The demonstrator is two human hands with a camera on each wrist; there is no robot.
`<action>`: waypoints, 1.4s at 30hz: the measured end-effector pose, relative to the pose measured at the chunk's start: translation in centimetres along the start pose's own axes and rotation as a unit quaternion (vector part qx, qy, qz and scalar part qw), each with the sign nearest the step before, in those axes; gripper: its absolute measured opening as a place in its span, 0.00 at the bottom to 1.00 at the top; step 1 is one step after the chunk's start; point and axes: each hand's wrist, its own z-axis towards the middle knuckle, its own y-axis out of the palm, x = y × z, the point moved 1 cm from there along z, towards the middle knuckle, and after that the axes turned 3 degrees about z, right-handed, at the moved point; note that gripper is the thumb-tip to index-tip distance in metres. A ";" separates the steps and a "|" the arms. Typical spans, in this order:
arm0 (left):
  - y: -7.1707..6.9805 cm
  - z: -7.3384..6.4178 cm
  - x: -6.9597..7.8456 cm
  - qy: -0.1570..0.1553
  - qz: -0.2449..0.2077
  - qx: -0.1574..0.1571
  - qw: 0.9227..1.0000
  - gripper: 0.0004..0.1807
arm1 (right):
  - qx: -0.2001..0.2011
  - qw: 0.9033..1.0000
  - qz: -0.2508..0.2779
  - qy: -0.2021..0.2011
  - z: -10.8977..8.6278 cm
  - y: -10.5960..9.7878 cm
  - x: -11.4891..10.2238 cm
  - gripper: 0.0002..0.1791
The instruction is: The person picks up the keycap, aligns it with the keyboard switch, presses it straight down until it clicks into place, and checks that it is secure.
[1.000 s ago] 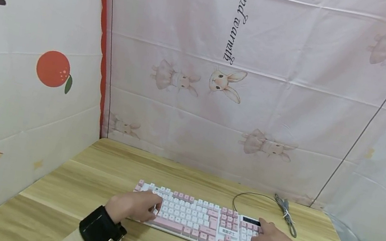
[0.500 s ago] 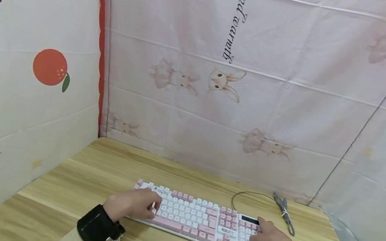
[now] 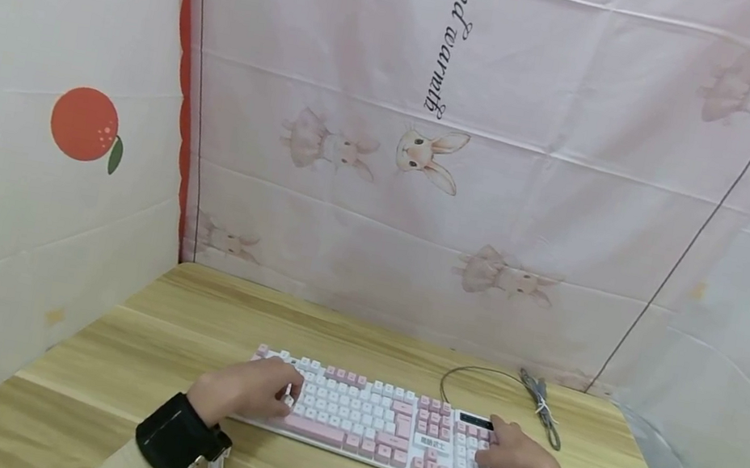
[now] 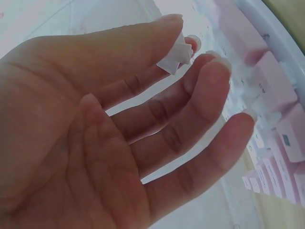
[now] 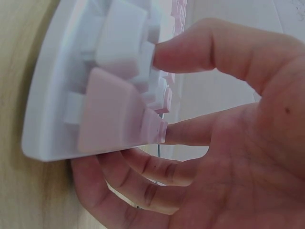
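A pink and white keyboard (image 3: 346, 418) lies on the wooden table. Over its left end, my left hand (image 3: 251, 388) pinches a small white angular piece (image 4: 176, 57) between thumb and index finger; it looks like folded paper or tissue, but its kind is unclear. The other left fingers curve loosely near the pink keys (image 4: 271, 86). My right hand (image 3: 519, 457) grips the keyboard's right end. Its thumb (image 5: 186, 52) rests on the number-pad keys, while several fingers curl against the side edge, their tips partly hidden beneath it.
Behind the keyboard, a grey cable (image 3: 539, 407) lies in a tied bundle, its loose loop running to the keyboard's back. Printed cloth walls (image 3: 358, 248) enclose the wooden table (image 3: 216, 307) at the back and both sides.
The head view has turned slightly, so everything sits a little further left in it. Both hands keep their places on the keyboard, with no clear movement.
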 end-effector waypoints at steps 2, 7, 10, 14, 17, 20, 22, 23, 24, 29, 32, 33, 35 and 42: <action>-0.1 -0.1 0.0 -0.002 0.000 0.004 1.000 0.06 | 0.002 1.000 -0.005 -0.002 0.0 0.0 -0.1 0.48; -0.2 0.0 -0.2 -0.018 -0.004 0.015 1.000 0.06 | -0.001 1.000 -0.008 -0.002 -0.1 -0.1 -0.2 0.47; -0.3 0.1 -0.2 -0.031 -0.008 0.021 0.999 0.06 | -0.002 1.000 -0.007 0.000 -0.1 -0.1 -0.2 0.47; -0.4 0.2 -0.3 -0.025 -0.002 0.033 0.999 0.07 | -0.004 1.000 -0.005 0.005 -0.1 0.0 -0.1 0.48; -0.5 0.4 -0.5 -0.019 0.002 0.045 0.999 0.07 | -0.006 1.000 -0.001 0.009 -0.2 0.0 0.0 0.48; -0.5 0.4 -0.7 -0.013 0.004 0.060 0.998 0.07 | -0.006 1.000 0.003 0.011 -0.2 0.0 0.0 0.48; -0.5 0.4 -1.0 -0.011 0.006 0.068 0.998 0.08 | -0.004 1.000 0.005 0.011 -0.2 0.0 -0.1 0.49; -0.5 0.3 -1.1 -0.011 0.006 0.070 0.997 0.08 | -0.004 1.000 0.006 0.011 -0.1 0.0 -0.1 0.49; -0.5 0.3 -1.2 -0.010 0.006 0.072 0.997 0.08 | -0.004 1.000 0.005 0.010 -0.1 0.0 -0.2 0.49; -0.6 0.3 -1.6 -0.022 0.004 0.076 0.997 0.08 | -0.008 1.000 -0.014 0.010 -0.2 -0.2 -0.4 0.48; -0.5 0.4 -1.9 -0.025 0.009 0.081 0.996 0.08 | -0.009 1.000 -0.020 0.011 -0.2 -0.2 -0.4 0.48; -0.5 0.5 -2.0 -0.025 0.010 0.083 0.996 0.08 | -0.010 1.000 -0.018 0.012 -0.2 -0.2 -0.4 0.48; -0.5 0.6 -2.1 -0.033 0.005 0.083 0.996 0.08 | -0.008 1.000 -0.012 0.014 -0.3 -0.2 -0.5 0.48; -0.3 0.8 -2.5 -0.043 0.000 0.090 0.995 0.06 | -0.004 1.000 -0.006 0.017 -0.1 -0.2 -0.4 0.49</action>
